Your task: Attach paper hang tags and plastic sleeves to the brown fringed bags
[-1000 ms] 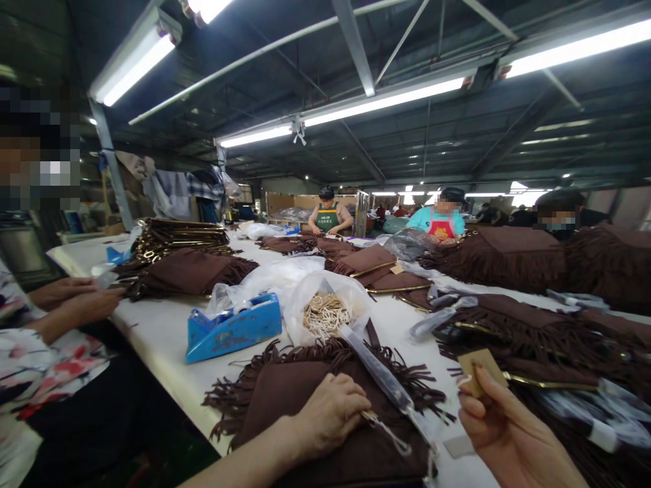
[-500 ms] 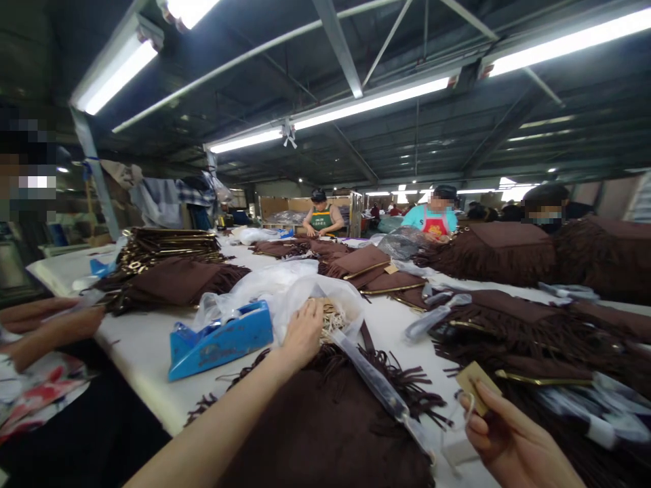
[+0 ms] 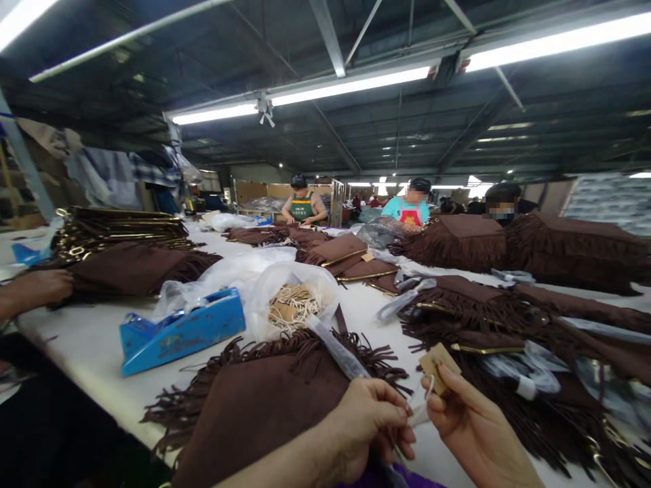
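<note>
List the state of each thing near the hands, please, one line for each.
Left hand: closed, fingers pinching a thin white string.
Right hand: holding a tan card tag upright.
Brown fringed bag: lying flat on the white table.
Clear plastic bag: open, tags and strings inside.
Blue tape dispenser: resting on the table, untouched.

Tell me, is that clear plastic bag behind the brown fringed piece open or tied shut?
Open. The plastic bag gapes at its mouth, so the pale strings and tan tags inside show.
</note>
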Motion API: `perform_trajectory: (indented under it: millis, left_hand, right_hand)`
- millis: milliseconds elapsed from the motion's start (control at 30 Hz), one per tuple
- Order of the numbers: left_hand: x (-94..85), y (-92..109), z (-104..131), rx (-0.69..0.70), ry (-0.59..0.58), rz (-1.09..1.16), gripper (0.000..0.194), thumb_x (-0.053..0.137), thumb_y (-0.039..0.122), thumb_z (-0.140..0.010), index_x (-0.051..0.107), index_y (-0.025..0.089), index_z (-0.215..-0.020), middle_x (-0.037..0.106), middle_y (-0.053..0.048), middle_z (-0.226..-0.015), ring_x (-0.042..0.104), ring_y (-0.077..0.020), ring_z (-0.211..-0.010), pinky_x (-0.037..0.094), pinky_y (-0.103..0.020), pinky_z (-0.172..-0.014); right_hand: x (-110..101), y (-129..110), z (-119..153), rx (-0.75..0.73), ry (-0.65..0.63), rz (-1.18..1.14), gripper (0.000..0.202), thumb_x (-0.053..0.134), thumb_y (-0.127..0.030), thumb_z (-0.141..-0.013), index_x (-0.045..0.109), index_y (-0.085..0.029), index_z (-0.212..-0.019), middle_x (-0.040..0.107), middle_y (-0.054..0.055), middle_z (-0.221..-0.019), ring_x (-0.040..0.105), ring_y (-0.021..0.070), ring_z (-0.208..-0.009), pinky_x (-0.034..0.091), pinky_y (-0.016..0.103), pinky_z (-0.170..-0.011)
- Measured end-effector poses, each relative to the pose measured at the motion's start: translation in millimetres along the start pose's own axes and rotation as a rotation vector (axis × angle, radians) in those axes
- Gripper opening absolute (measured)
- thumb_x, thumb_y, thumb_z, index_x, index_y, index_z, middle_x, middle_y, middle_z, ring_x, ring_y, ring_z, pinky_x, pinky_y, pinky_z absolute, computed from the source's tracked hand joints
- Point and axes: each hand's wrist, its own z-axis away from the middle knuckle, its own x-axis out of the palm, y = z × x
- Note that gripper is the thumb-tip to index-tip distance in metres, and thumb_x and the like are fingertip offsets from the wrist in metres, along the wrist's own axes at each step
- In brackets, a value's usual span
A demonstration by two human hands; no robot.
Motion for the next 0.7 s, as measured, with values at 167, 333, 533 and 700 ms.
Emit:
perform_trajectory:
  millis: [167,333,533,700]
  left_hand:
    - [-15.3,10.7,12.6,-0.001,0.065,-0.121,0.015,0.058,0.025,-0.053,0.050,0.015,-0.060,0.050,0.004,-0.041,0.039,-0.0048,-0.029,0.016,-0.014,-0.027]
    - [-29.0,27.4,12.6,0.073,0.170,-0.439,0.008,0.053,0.018,-0.065,0.048,0.017,-0.059,0.043,0.008,-0.039,0.032,-0.0042,-0.031,0.020,-0.016,-0.031]
    - [-27.9,37.9,3.9,0.182,0.049,-0.782,0.009,0.055,0.011,-0.064,0.053,0.014,-0.055,0.043,0.007,-0.043,0.036,-0.0050,-0.041,0.023,-0.018,-0.039]
    - [-21.5,37.2,3.2,0.131,-0.012,-0.626,0.005,0.054,0.010,-0.059,0.054,0.013,-0.055,0.048,0.005,-0.044,0.039,-0.0058,-0.041,0.027,-0.018,-0.041]
  right_hand:
    - [-4.1,-1.2,-3.0,-0.023,0.061,0.015,0.032,0.085,-0.021,-0.044,0.067,-0.015,-0.070,0.067,0.003,-0.056,0.053,0.0053,-0.042,0.045,0.012,-0.040]
    - [-20.2,-0.4,-11.4,-0.046,0.236,0.347,0.037,0.079,-0.030,-0.050,0.063,-0.015,-0.079,0.064,0.001,-0.064,0.054,0.0081,-0.047,0.042,0.015,-0.039]
    - [-9.3,3.8,7.7,-0.512,0.227,1.087,0.051,0.062,-0.046,-0.070,0.053,-0.021,-0.114,0.060,0.000,-0.074,0.053,0.0141,-0.059,0.043,0.025,-0.050]
    - [17.4,32.7,19.5,-0.141,-0.258,0.851,0.052,0.058,-0.052,-0.072,0.051,-0.019,-0.111,0.060,-0.002,-0.066,0.053,0.0115,-0.048,0.037,0.022,-0.043]
